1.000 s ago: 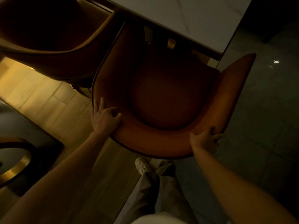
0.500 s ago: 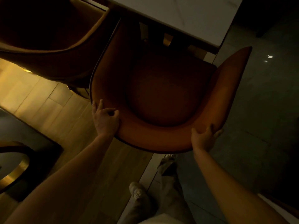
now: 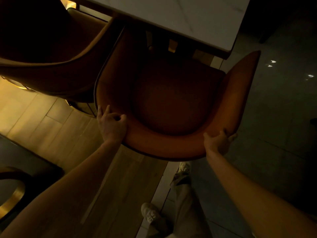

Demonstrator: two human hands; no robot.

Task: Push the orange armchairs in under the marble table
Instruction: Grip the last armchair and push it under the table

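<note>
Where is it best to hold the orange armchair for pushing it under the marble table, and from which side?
Grip the curved backrest rim of the orange armchair from behind, at both bends; its open front faces the marble table.

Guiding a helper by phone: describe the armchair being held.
Find the marble table at the top; two orange armchairs face it. Take the right-hand armchair at its corner: unlike the left-hand armchair, a left hand and right hand grip its backrest.
</note>
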